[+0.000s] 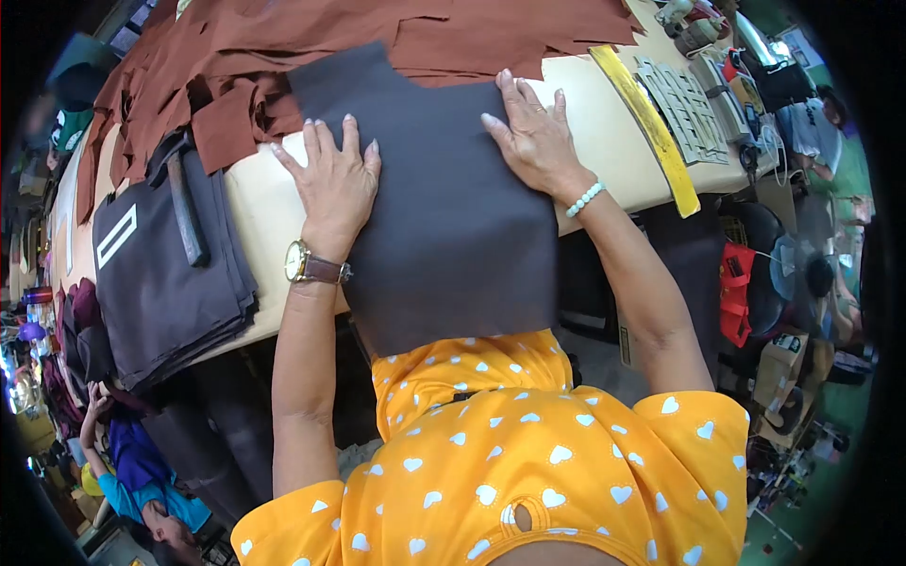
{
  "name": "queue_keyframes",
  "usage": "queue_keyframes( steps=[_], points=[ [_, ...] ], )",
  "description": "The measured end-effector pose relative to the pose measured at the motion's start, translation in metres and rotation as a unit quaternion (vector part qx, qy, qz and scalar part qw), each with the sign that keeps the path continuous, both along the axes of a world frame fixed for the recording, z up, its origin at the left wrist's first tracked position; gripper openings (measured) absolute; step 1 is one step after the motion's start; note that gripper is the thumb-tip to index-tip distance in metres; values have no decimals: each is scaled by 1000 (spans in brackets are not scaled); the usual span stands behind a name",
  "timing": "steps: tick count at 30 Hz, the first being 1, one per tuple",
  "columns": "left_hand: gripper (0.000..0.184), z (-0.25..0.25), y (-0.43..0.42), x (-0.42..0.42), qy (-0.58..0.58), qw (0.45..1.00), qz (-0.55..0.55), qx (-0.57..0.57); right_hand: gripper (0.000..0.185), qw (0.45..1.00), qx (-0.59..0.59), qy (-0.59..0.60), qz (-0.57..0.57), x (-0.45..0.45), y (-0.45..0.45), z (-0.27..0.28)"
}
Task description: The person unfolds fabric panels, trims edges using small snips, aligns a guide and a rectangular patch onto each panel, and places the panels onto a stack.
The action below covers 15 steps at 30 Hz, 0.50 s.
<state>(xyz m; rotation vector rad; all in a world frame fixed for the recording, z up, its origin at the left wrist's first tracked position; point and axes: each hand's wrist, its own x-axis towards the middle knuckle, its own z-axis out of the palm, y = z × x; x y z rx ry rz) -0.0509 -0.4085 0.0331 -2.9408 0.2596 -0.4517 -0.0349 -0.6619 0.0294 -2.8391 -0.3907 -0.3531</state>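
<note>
A dark grey sheet of cloth-like material (453, 226) with a notched top edge lies over the table edge and hangs toward my lap. My left hand (335, 179) rests flat on its left edge, fingers spread, a watch on the wrist. On its upper right edge lies my right hand (538, 137), also flat with fingers apart, a beaded bracelet at the wrist. Neither hand grips anything. To the left, a stack of similar dark sheets (160, 292) carries a hammer-like tool (186, 212) and a white rectangular frame (116, 237).
Reddish-brown material (311, 33) covers the far side of the pale table (260, 203). A yellow ruler-like strip (651, 132) and pale slatted pieces (681, 108) lie at right. A red bag (736, 292) hangs beyond. Other people (170, 505) are at lower left and far right.
</note>
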Motion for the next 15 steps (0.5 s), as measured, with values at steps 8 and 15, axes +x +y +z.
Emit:
queue_keyframes(
  steps=[8,15],
  points=[
    [41,29,-83,35,-67,973,-194,-110,66,1000,-1,16,0,0,-1,0],
    [37,-13,-123,35,-39,940,-260,-215,51,992,6,40,122,18,-43,3]
  ],
)
